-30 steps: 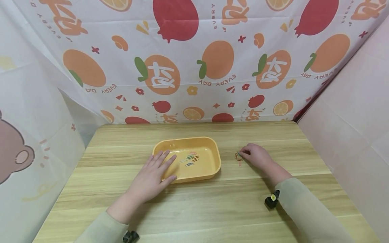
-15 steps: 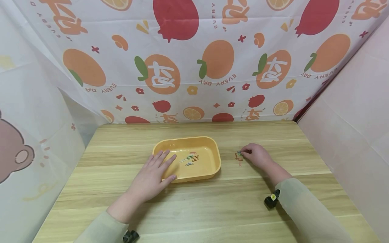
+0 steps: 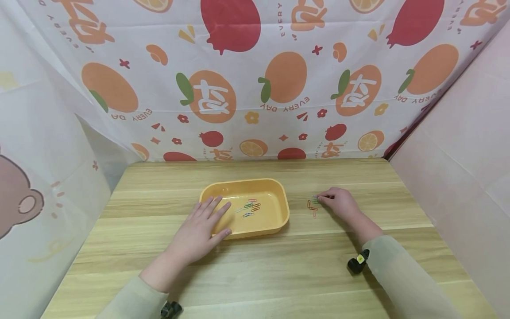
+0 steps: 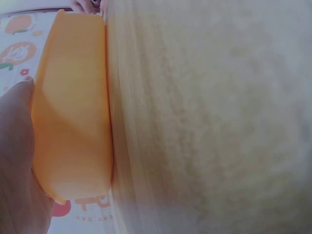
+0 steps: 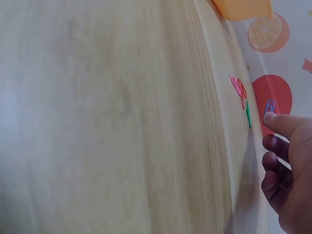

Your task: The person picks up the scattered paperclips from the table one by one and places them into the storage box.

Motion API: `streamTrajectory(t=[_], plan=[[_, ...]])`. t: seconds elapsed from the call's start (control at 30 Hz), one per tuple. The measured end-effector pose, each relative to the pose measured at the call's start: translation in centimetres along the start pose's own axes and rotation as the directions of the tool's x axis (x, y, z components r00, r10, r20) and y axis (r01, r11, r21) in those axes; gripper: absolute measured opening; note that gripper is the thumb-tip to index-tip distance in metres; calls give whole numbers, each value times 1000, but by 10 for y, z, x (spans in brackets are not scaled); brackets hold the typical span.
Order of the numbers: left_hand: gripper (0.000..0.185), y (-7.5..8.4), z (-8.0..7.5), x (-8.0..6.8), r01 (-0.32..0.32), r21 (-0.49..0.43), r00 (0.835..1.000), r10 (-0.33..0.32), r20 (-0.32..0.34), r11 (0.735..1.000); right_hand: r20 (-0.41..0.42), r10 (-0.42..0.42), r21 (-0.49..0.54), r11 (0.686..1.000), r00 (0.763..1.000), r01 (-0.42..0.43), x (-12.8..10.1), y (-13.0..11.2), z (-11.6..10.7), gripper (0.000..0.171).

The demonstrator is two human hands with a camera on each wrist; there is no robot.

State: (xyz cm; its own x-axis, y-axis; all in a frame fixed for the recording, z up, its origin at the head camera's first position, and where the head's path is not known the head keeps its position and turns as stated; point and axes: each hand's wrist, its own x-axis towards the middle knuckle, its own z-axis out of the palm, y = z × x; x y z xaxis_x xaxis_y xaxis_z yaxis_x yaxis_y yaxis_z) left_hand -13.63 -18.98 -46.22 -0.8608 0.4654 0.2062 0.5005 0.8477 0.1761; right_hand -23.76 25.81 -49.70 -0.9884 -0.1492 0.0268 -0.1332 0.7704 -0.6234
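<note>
A blue paper clip (image 5: 269, 106) is pinched between thumb and finger of my right hand (image 3: 339, 204), raised just off the table in the right wrist view. Close below those fingertips lies a green paper clip (image 3: 315, 201). Orange-red paper clips (image 3: 309, 204) and a pink one (image 3: 314, 214) lie beside it, right of the tray. My left hand (image 3: 198, 233), fingers spread and fairly straight, rests over the left end of the yellow tray (image 3: 285, 208). Inside the tray several paper clips (image 3: 256, 206) of mixed colours lie loosely grouped.
The wood-grain table (image 3: 263, 274) carries everything. A fruit-print cloth (image 3: 247, 88) hangs along its back edge, with pale cloth walls at both sides. The tray's raised rim stands between the two hands.
My right hand has shifted slightly away from me and to the right, with the blue paper clip. More of the green paper clip shows now. The left hand and tray stay put.
</note>
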Motion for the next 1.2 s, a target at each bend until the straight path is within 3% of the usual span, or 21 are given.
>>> streamTrajectory(t=[0.53,0.87,1.07,1.2], plan=[[73,0,1,0,-4,-5,1000,4,-5,1000,20,96,179,979,995,-98,-3,-13,-4,32],[73,0,1,-1,1,0,1000,-1,-1,1000,21,82,314,946,996,-85,5,-41,0,41],[72,0,1,-1,6,-1,1000,-6,-3,1000,62,87,410,906,994,-105,10,-66,8,35],[73,0,-1,-1,10,-6,1000,-10,1,1000,67,85,431,896,994,-105,13,-83,14,32]])
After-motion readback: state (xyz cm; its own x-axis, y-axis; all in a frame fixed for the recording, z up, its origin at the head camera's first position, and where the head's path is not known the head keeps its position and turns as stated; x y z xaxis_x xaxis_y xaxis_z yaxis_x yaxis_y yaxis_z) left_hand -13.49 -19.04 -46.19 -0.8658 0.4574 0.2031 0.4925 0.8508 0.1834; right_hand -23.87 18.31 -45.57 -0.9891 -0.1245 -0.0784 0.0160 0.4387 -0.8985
